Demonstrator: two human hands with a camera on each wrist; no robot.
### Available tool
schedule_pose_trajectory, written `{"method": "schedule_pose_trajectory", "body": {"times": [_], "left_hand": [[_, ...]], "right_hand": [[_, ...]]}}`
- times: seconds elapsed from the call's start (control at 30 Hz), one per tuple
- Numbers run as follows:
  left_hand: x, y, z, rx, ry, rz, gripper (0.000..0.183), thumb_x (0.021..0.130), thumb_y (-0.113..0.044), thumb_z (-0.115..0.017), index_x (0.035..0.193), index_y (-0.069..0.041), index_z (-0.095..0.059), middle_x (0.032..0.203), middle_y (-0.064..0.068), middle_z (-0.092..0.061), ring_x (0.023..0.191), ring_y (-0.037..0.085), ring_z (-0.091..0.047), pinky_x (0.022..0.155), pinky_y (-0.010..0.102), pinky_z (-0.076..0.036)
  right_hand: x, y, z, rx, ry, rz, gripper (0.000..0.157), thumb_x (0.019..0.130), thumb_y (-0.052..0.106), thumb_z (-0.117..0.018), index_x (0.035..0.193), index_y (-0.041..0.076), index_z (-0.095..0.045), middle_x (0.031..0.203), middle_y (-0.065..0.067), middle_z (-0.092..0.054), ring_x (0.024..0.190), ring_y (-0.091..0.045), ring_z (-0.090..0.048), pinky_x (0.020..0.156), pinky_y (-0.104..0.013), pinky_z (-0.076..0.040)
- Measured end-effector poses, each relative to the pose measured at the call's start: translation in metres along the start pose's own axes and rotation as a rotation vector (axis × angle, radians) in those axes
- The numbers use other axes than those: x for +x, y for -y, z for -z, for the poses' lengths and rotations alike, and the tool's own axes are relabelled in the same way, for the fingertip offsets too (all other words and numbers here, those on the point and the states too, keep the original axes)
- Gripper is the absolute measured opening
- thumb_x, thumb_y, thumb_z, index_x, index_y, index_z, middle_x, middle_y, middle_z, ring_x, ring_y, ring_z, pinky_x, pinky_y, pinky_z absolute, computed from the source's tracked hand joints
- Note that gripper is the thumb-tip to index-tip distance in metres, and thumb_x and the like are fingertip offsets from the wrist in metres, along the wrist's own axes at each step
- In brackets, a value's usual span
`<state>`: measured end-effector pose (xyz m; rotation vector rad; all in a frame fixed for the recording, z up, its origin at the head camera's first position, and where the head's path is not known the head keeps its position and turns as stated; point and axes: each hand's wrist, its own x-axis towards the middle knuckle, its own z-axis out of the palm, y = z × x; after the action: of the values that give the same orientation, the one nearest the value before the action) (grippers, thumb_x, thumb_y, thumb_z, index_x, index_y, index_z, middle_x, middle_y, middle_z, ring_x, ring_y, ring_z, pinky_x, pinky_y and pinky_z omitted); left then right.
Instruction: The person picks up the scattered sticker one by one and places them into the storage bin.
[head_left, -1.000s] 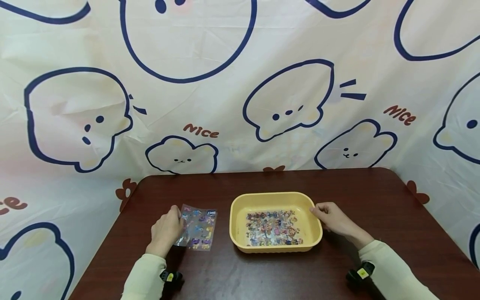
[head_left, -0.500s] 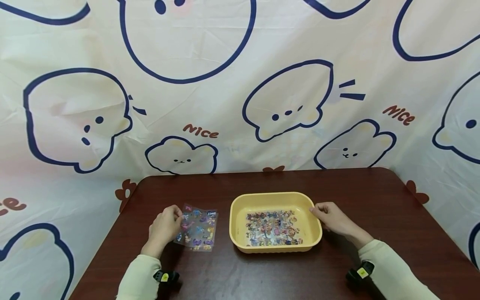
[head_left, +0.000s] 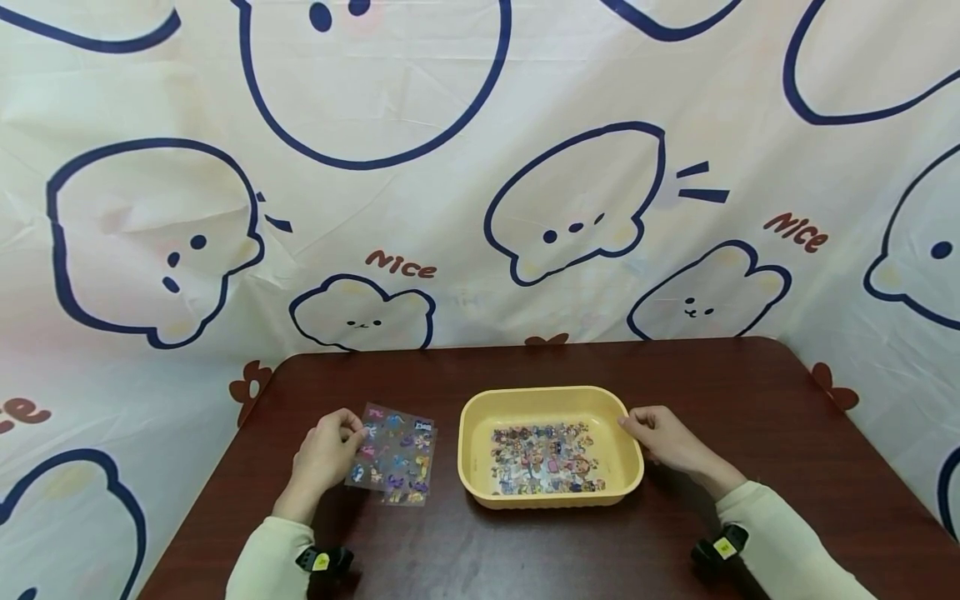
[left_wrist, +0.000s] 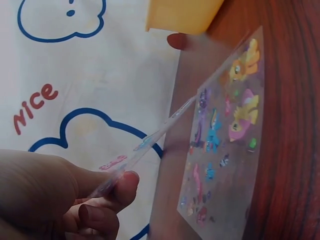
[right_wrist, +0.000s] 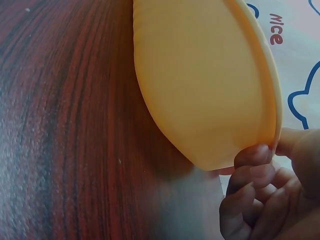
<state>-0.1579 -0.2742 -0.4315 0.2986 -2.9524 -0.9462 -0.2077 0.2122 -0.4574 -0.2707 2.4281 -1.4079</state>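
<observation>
My left hand [head_left: 326, 450] pinches the left edge of a clear sticker sheet [head_left: 386, 454] printed with small colourful cartoon figures. In the left wrist view that sheet appears nearly edge-on, between thumb and fingers. Beneath it a second clear sticker sheet [left_wrist: 227, 150], with pony-like figures, lies on the table; the head view hides most of it. My right hand [head_left: 663, 433] grips the right rim of a yellow plastic tray [head_left: 472, 450], thumb on one side of the rim and fingers curled on the other. More stickers [head_left: 547, 458] with crowded little figures lie inside the tray.
Everything sits on a dark brown wooden table [head_left: 570, 550] with rounded far corners. A pale curtain [head_left: 450, 208] with blue cartoon outlines hangs behind and at both sides. Each wrist carries a black strapped camera [head_left: 324, 561].
My left hand has shifted slightly left and toward me, and the pinched sheet has slid left off the one beneath. The right hand and the tray have stayed put.
</observation>
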Motion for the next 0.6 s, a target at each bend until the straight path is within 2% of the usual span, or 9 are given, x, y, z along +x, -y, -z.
{"method": "schedule_pose_trajectory", "body": {"times": [0.37,0.6], "left_hand": [[-0.001,-0.005,0.008,-0.058,-0.018,-0.031,0.012,0.102,-0.02,-0.059,0.099,-0.008,-0.058,0.059,-0.001,-0.057,0.053,0.016,-0.047,0.048,0.032,-0.034],[-0.002,-0.01,0.012,-0.079,-0.031,-0.033,0.013,0.103,-0.02,-0.059,0.1,-0.007,-0.057,0.061,0.003,-0.059,0.053,0.016,-0.046,0.048,0.032,-0.035]], "right_hand": [[0.001,-0.002,-0.001,-0.025,-0.01,-0.013,0.035,0.108,0.024,-0.048,0.081,0.004,-0.056,0.056,0.003,-0.045,0.045,-0.01,-0.04,0.045,-0.024,-0.035],[0.001,-0.001,-0.001,-0.023,-0.011,-0.008,0.035,0.108,0.025,-0.048,0.08,0.004,-0.055,0.056,0.003,-0.045,0.045,-0.01,-0.04,0.045,-0.024,-0.035]]}}
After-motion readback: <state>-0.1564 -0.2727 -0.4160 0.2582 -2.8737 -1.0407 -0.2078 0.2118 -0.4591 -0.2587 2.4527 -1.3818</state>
